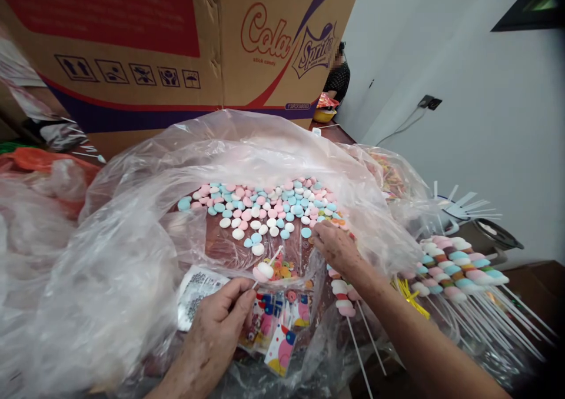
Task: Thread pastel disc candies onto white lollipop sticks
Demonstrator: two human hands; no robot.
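Observation:
My left hand (pixel 220 322) pinches a thin white stick. A pink and a white marshmallow (pixel 263 271) are threaded on it, and its bare tip points up and to the right. My right hand (pixel 334 246) is at the right edge of a pile of pink, blue and white marshmallows (pixel 265 205), with its fingers curled together. Whatever lies between those fingertips is hidden. Gummy rings (pixel 282 269) in orange, yellow and green lie just beyond the held stick. Below them, near my left hand, are small printed packets (pixel 281 349).
Clear plastic sheeting (pixel 123 269) surrounds the pile. Finished marshmallow skewers (pixel 459 269) lie at the right beside yellow ties (pixel 410 299); more skewers (pixel 342 299) lie under my right forearm. A large carton (pixel 176 52) stands behind, partly hiding a person (pixel 339 78).

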